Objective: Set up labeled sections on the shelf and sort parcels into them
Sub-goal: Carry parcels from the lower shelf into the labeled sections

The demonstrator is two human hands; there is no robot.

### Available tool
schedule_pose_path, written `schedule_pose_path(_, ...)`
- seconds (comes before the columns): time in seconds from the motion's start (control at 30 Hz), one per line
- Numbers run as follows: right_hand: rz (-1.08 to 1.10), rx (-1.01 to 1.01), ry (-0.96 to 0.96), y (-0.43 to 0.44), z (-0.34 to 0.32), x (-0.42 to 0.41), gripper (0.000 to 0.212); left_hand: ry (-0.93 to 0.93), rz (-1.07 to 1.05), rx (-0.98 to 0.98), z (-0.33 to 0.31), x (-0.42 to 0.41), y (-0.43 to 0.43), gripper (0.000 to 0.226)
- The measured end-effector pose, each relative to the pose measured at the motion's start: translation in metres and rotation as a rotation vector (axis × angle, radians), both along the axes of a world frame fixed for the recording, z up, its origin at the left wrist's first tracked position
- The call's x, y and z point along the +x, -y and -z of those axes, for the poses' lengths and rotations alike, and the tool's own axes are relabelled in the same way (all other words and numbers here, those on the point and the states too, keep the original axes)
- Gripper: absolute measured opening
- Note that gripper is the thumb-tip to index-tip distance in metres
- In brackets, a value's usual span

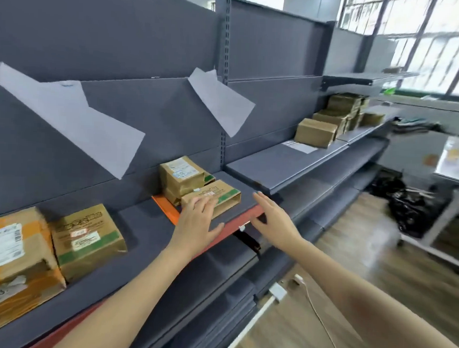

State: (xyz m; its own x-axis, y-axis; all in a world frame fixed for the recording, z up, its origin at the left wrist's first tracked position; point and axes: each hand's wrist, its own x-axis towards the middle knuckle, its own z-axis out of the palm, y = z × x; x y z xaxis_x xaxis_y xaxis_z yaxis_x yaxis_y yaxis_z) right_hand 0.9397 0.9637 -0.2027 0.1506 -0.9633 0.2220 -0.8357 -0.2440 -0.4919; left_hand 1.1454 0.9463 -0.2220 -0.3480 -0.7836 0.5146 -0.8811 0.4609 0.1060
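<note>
Parcel point(223, 193) under left hand point(199, 217), grip apart; right hand point(271, 217) beside it, grip apart too

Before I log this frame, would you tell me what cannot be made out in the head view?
Head view throughout:
1. Writing on the left paper sheet and right paper sheet: motion blur, unreadable.
2. Label text on the upright parcel: blurred, too small.
3. The orange-taped parcel: cut off by the left edge.
4. Near corner of the flat parcel: hidden by the left hand.
5. The far stack of cartons: blurred, count unclear.
</note>
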Motion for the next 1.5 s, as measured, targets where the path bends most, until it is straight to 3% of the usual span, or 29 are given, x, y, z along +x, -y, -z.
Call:
schedule_pose_path(0.27, 0.252, 0.002, 0.066, 0.003, 0.002, -0.115, 0.060, -0.059, 0.231, 0.048, -0.002, -0.123, 0.038, 0.057)
schedule_pose_path(0.57, 0.340, -0.072, 0.055, 0.087, -0.006, -0.274, 0.060, -0.102, 0.338, 0.014, -0.019, -0.297, 0.146, 0.057)
schedule_pose_path(0.83, 0.384, -0.100, 0.088, 0.174, -0.036, -0.431, 0.061, -0.133, 0.367, 0.021, -0.044, -0.456, 0.239, 0.057)
schedule_pose_path(1.2, 0.432, -0.096, 0.172, 0.276, -0.011, -0.557, 0.061, -0.137, 0.326, 0.085, -0.039, -0.583, 0.355, 0.055)
schedule_pose_path(1.5, 0.379, -0.153, 0.184, 0.444, -0.012, -0.678, 0.063, -0.173, 0.328, 0.086, -0.036, -0.707, 0.525, 0.054)
